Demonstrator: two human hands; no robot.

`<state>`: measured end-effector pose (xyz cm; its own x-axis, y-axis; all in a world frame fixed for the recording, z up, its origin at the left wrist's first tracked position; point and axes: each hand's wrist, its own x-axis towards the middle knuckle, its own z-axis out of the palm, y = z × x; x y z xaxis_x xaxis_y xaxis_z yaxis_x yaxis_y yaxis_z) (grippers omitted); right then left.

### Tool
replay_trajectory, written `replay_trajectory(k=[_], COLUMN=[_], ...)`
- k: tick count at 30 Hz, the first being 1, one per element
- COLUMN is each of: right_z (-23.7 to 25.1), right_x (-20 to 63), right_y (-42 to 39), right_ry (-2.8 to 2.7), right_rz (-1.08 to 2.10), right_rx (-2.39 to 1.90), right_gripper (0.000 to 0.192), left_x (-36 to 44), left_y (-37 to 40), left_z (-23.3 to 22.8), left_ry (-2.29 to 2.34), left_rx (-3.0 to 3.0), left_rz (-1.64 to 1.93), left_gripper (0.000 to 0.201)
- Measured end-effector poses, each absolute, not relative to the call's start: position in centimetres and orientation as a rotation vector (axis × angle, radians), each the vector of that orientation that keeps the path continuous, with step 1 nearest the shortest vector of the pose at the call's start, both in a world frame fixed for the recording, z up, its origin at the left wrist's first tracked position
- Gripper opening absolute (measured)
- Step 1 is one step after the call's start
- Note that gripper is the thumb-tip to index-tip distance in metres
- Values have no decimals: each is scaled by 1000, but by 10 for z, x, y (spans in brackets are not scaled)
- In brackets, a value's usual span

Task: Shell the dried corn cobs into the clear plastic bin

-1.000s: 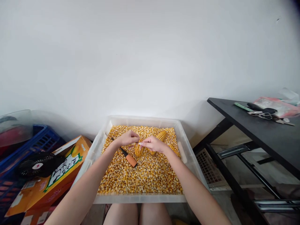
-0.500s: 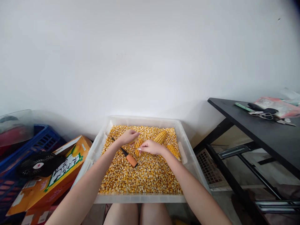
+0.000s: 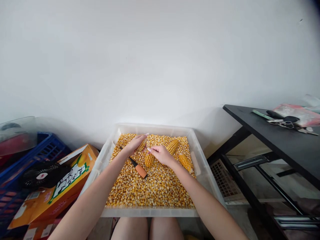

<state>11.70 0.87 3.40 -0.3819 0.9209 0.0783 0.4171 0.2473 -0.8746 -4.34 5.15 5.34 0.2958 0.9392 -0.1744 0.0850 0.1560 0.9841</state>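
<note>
A clear plastic tub (image 3: pixel 107 156) on my lap is filled with loose yellow corn kernels (image 3: pixel 150 186). My left hand (image 3: pixel 132 146) reaches in from the left with its fingers stretched along a thin corn cob (image 3: pixel 142 145) that it holds at the far middle. My right hand (image 3: pixel 162 154) hovers just right of it, fingertips pointing at that cob, with nothing clearly gripped. A short stubby cob piece (image 3: pixel 149 160) lies on the kernels under my right fingers. Two more cobs (image 3: pixel 172 145) (image 3: pixel 185 162) lie to the right. An orange-handled tool (image 3: pixel 140 170) rests on the kernels below my left hand.
To the left are an orange carton (image 3: pixel 62 186), a small black fan (image 3: pixel 41 176) and a blue crate (image 3: pixel 47 146). At right stands a black table (image 3: pixel 287 143) carrying scissors (image 3: pixel 285 122) and packets. A white wall is right behind the tub.
My hands have come apart from the cob they held together. The stubby piece now lies on the kernels, my left hand has lifted toward the far side, and my right hand has drawn back.
</note>
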Motion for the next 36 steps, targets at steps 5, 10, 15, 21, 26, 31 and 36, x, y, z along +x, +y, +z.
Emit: replay_trajectory(k=[5, 10, 15, 21, 26, 31, 36], right_z=[36, 40, 35, 30, 39, 47, 47], right_x=[116, 117, 115, 109, 117, 129, 131], right_y=[7, 6, 6, 2, 3, 5, 6], right_ry=[-1893, -1880, -1885, -1888, -2003, -2089, -2137], right_rz=[1080, 1057, 1062, 1026, 1060, 1181, 1199], right_rx=[-1183, -1197, -1188, -1264, -1258, -1208, -1237], right_gripper=[30, 28, 28, 28, 31, 31, 34], left_x=[-44, -45, -43, -38, -38, -37, -38], left_y=[53, 55, 53, 54, 54, 47, 45], left_z=[54, 51, 48, 41, 44, 54, 55], left_ry=[1112, 1098, 1120, 1322, 1389, 1254, 1164], left_rx=[1173, 1161, 1206, 1424, 1742, 1999, 2109], left_rz=[812, 827, 848, 817, 792, 681, 650], left_gripper=[39, 35, 34, 33, 34, 31, 27])
